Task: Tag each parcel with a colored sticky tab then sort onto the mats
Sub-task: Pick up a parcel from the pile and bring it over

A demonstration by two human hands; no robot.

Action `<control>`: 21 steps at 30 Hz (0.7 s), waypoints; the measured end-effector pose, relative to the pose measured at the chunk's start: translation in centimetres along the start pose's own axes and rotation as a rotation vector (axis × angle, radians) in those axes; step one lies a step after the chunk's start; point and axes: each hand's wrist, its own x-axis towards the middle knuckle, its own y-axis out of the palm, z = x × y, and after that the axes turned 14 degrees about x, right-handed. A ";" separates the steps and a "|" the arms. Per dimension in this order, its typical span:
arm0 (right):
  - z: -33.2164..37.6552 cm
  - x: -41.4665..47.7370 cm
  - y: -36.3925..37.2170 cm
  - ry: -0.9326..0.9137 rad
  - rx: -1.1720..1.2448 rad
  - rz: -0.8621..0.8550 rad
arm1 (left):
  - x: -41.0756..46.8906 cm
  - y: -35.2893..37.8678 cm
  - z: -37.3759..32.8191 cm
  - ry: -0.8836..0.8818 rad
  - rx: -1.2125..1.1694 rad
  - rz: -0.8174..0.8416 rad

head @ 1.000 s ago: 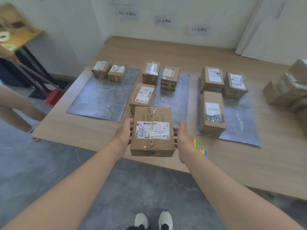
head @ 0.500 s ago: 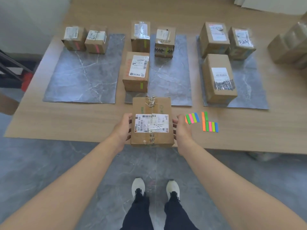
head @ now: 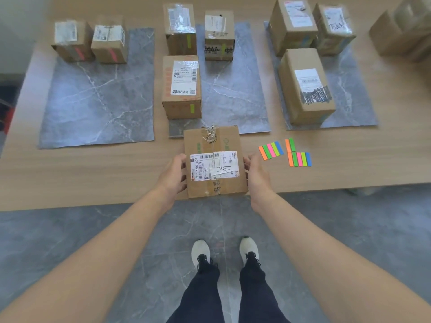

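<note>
While both hands (head: 173,173) (head: 255,172) keep grasping it, the parcel (head: 214,162) now seemingly rests at the table (head: 93,178) edge.

Bright even daylight, soft faint shadows, wide-angle edge distortion, far corners blurred

Three grey marble-patterned mats (head: 100,94) on the light wooden surface (head: 70,173). Relative to the middle mat (head: 233,89): two brown cardboard parcels (head: 72,40) with pink tabs on the mat to its left, three with green tabs on it, three on the mat to its right (head: 349,89), one more (head: 214,162) at its near edge. Two fans of coloured sticky tabs (head: 271,150) near its right corner, five strips in the left fan. Two hands (head: 173,176).
</note>
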 end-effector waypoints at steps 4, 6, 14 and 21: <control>0.4 0.1 -0.4 -0.010 -0.006 -0.003 | -0.8 -0.2 -1.1 0.038 0.139 -0.015; 1.3 -0.4 -0.7 -0.031 0.011 -0.046 | -1.1 -0.1 -2.2 0.095 0.199 -0.058; 4.9 -0.7 -4.2 -0.148 0.121 -0.086 | -3.0 3.0 -8.0 0.361 0.245 -0.094; 7.6 2.8 -9.0 -0.177 0.106 -0.067 | -3.4 9.8 -9.4 0.350 0.245 0.039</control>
